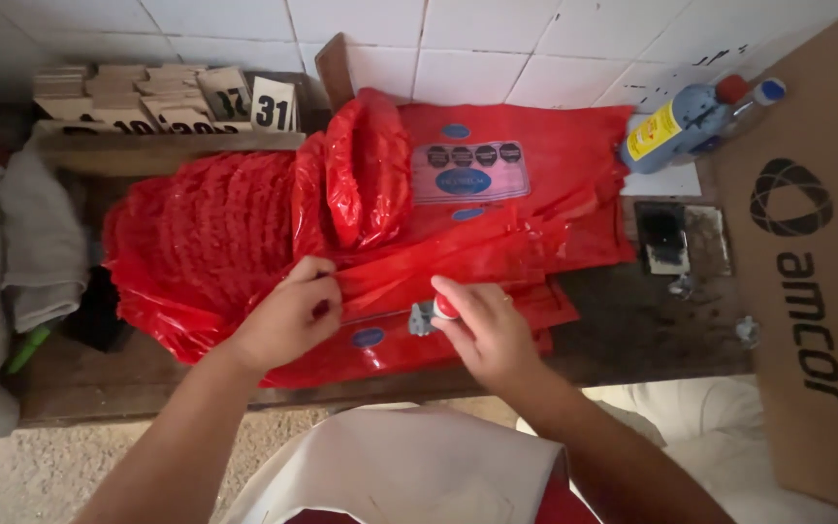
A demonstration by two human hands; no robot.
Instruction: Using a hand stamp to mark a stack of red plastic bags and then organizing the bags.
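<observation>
A heap of shiny red plastic bags (244, 243) with blue oval labels lies across a dark wooden bench (632, 330). My left hand (288, 315) pinches the edge of one flat red bag near the bench's front. My right hand (482, 325) grips a small grey tool with a red cap (434, 312) and presses it against the same bag beside a blue label (368, 338). One bag (370, 170) stands puffed up in the middle of the heap.
A blue spray bottle (691, 126) with a yellow label lies at the back right. A big cardboard box (807, 262) stands at the right. Numbered wooden tiles (177, 97) sit at the back left, grey cloths (21, 243) at the left.
</observation>
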